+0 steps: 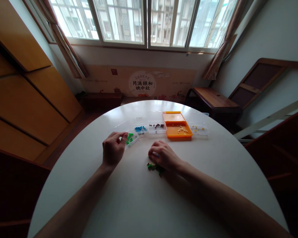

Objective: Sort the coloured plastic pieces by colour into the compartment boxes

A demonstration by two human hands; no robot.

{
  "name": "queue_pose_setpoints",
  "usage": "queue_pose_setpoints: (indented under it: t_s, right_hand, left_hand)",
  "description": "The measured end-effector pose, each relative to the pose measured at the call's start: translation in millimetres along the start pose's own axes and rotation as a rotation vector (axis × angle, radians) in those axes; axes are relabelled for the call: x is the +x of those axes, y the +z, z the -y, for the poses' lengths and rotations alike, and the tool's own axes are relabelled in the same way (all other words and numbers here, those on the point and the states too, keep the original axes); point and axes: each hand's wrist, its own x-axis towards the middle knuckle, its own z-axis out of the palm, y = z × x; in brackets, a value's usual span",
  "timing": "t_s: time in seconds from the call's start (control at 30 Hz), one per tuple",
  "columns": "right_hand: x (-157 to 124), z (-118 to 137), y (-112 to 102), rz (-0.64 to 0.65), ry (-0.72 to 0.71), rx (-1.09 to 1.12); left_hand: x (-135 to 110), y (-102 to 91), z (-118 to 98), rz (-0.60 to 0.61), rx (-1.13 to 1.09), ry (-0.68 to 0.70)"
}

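My left hand (pixel 113 148) is closed in a pinch at the near left of a clear plastic box (pixel 133 142) that holds green building bricks (pixel 130 136). Whether anything sits between its fingertips is too small to tell. Over a small pile of green and brownish bricks (pixel 151 166) on the table, my right hand (pixel 165 156) is curled with thumb and fingers together. A bit of blue shows inside the curl, but what the fingers hold is hidden. The hand covers part of the pile.
Behind the hands, a row of boxes stands on the round white table (pixel 139 201): blue bricks (pixel 140 129), dark brown bricks (pixel 159 126), an orange lidded box (pixel 178 135) with pale pieces, and a clear box (pixel 200 129) with yellow pieces. A wooden stool (pixel 215 97) stands beyond.
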Motion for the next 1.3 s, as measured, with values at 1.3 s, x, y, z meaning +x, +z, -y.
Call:
queue_pose_setpoints:
  t_s: [1.3]
  right_hand:
    - [2, 4, -2, -0.16, 0.163, 0.351]
  left_hand:
    - [-3, -6.2, 1, -0.115, 0.135, 0.21]
